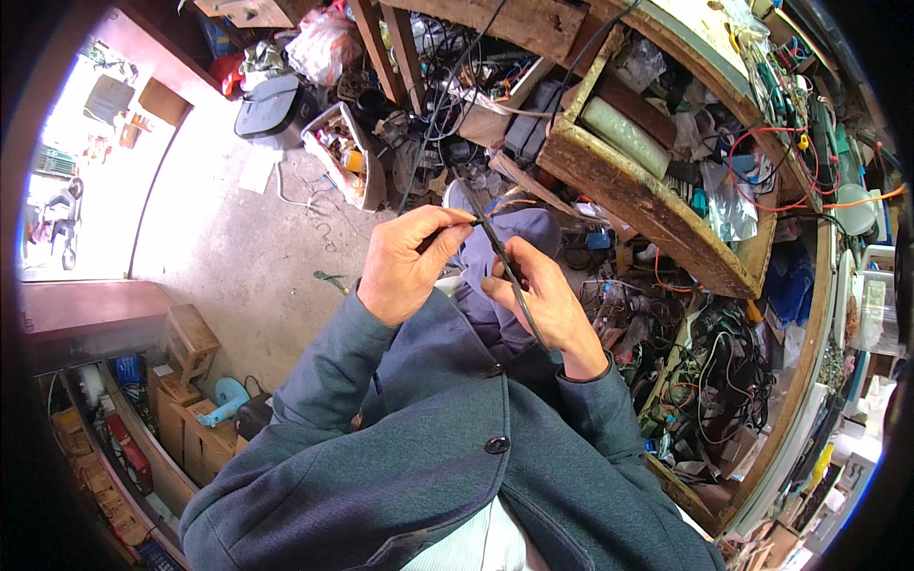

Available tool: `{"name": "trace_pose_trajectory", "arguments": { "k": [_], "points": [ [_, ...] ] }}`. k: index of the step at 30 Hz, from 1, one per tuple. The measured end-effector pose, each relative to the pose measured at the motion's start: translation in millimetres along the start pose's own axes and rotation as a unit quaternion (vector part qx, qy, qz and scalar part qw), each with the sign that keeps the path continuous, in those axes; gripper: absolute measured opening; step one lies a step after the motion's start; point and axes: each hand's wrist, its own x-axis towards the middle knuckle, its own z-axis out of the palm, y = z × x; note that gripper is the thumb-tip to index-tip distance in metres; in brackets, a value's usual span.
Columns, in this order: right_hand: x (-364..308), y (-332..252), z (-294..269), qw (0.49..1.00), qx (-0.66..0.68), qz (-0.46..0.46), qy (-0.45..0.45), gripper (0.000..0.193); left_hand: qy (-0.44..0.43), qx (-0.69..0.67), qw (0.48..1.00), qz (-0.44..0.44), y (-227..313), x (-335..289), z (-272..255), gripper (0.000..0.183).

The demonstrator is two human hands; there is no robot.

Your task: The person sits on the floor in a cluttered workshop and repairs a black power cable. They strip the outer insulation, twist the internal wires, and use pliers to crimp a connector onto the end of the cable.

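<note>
You stand over a grey concrete floor (243,214), its bare patch running out to your left, toward a brightly lit doorway (105,190). Black cable (502,255) is up in front of your coat (419,419), slanting between your two hands, clear of the floor. Fingers of your left hand (407,262): thumb and index pinched at the cable's side, the exact bit between the tips too small to make out. Fingers of your right hand (547,297): curled around the cable lower down, thumb pressed along it. Ahead and to your right, a wooden table (533,24) with worn edges; below it an open wooden drawer (647,221), scuffed along its front board, packed with plastic bags and a pale green roll (625,136). A thin red wire (731,164) loops by the drawer's far right corner. Beneath, at your right side, a dense tangle of cords (728,376), mostly black. Ahead on the floor, a lidded dark bin (276,107); just beside it, a white open box (369,186) crammed with small parts. A small green scrap (330,280) lies beyond your left sleeve. Lower left: a wooden stool (192,344), cardboard boxes (203,447), and a light-blue plastic appliance (227,400) on top of them.
</note>
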Motion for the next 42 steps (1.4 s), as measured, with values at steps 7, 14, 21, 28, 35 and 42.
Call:
{"name": "trace_pose_trajectory", "arguments": {
  "k": [7, 14, 21, 28, 35, 42],
  "points": [
    [-3, -5, -2, 0.999, -0.048, -0.006, 0.014, 0.029, -0.009, -0.010, 1.000, -0.012, -4, -2, 0, 0.012],
    [-10, -2, -9, 0.994, 0.044, -0.031, -0.099, 0.022, -0.170, -0.389, 0.873, -0.243, -22, 11, -15, 0.036],
    [-16, 0, -8, 0.977, 0.104, -0.019, -0.184, 0.024, -0.319, -0.466, 0.772, -0.292, -41, 16, 0, 0.074],
    [-19, 10, -8, 0.980, 0.068, -0.033, -0.186, 0.028, -0.343, -0.518, 0.760, -0.191, -54, 20, 12, 0.041],
    [-21, 9, -1, 0.985, 0.090, -0.064, -0.132, 0.025, -0.267, -0.612, 0.715, -0.205, -49, 10, 27, 0.034],
    [-30, -3, -4, 0.983, 0.119, -0.023, -0.139, 0.025, -0.220, -0.640, 0.706, -0.208, -29, 0, 29, 0.034]
  ]
}}
